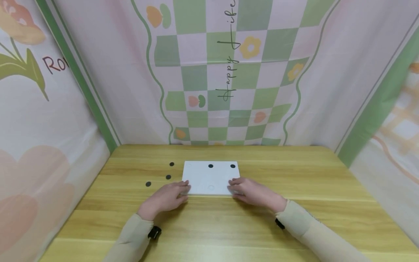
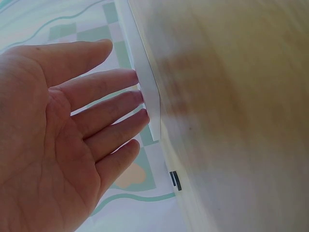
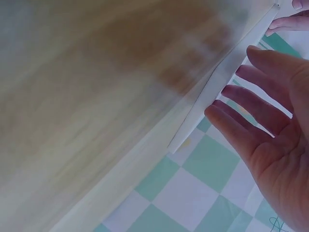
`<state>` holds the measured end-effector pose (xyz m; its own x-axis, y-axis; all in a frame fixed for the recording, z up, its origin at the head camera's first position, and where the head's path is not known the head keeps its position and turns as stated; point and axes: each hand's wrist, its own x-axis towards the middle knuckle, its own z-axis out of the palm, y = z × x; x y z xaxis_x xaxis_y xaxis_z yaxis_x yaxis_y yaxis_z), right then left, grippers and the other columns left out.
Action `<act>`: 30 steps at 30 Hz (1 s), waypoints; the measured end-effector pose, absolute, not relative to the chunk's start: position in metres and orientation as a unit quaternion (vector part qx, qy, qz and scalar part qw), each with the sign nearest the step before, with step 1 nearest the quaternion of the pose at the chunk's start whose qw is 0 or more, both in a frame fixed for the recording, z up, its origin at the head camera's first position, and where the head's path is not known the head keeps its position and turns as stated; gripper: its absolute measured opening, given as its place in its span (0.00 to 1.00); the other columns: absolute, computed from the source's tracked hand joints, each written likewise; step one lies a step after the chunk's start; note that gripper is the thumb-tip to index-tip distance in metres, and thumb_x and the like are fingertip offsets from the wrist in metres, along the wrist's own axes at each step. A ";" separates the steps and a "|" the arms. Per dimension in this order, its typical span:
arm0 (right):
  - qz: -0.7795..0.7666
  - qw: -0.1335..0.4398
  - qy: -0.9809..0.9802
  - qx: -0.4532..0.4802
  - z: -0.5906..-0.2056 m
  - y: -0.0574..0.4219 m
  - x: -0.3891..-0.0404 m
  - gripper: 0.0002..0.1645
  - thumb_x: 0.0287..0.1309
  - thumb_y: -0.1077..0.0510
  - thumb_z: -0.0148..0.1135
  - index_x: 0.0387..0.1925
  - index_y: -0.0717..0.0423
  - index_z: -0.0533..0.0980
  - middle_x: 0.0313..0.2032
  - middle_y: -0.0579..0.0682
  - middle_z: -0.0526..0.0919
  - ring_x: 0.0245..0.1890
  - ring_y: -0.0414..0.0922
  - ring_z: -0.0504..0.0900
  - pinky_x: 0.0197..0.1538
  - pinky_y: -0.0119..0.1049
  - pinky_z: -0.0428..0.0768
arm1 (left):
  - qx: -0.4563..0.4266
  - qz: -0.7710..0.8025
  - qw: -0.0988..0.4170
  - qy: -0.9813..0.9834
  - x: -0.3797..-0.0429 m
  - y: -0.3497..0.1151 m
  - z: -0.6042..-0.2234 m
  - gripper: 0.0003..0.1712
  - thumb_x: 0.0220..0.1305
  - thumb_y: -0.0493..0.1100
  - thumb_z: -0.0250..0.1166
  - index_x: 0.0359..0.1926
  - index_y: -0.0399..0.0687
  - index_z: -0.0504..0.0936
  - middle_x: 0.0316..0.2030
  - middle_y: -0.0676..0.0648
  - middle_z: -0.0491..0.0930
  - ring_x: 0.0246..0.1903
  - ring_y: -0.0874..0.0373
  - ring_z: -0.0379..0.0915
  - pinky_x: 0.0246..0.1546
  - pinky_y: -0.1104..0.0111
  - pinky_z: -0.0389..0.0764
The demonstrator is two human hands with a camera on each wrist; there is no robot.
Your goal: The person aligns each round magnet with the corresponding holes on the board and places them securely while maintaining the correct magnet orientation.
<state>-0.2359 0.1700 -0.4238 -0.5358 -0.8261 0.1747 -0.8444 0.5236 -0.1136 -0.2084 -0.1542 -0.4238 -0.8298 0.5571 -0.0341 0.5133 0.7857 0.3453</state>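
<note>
A flat white rectangular board (image 1: 209, 178) lies on the wooden table, thin at its edge in both wrist views. Two black discs sit along its far side, one near the middle (image 1: 211, 166) and the other at the far right corner (image 1: 232, 166). Faint round outlines show at its far left corner and near its front middle. My left hand (image 1: 168, 197) rests its fingertips on the board's left end, fingers nearly straight. At the right end, my right hand (image 1: 256, 194) touches the board with gently bent, spread fingers. Neither hand is curled round anything.
Left of the board, three loose black discs lie on the table: one at the back (image 1: 171, 164), a second closer to the board (image 1: 168, 177) and a third further left (image 1: 148, 184). A patterned cloth (image 1: 222, 76) hangs behind the table (image 1: 294, 225).
</note>
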 end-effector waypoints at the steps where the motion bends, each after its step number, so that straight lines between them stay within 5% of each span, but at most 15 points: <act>1: 0.094 0.048 -0.872 0.479 -0.424 0.170 -0.236 0.16 0.55 0.64 0.65 0.46 0.63 0.80 0.49 0.61 0.82 0.50 0.53 0.82 0.51 0.42 0.81 | 0.284 0.163 0.067 0.943 -0.208 -0.154 -0.424 0.24 0.69 0.45 0.55 0.63 0.41 0.70 0.67 0.43 0.64 0.67 0.46 0.60 0.67 0.52 0.63; 30: 0.086 0.047 -0.878 0.469 -0.428 0.170 -0.240 0.16 0.54 0.64 0.66 0.46 0.61 0.81 0.47 0.59 0.83 0.50 0.51 0.82 0.50 0.41 0.82 | 0.303 0.164 0.070 0.936 -0.209 -0.159 -0.423 0.25 0.69 0.46 0.55 0.64 0.43 0.70 0.68 0.42 0.64 0.67 0.47 0.60 0.67 0.53 0.63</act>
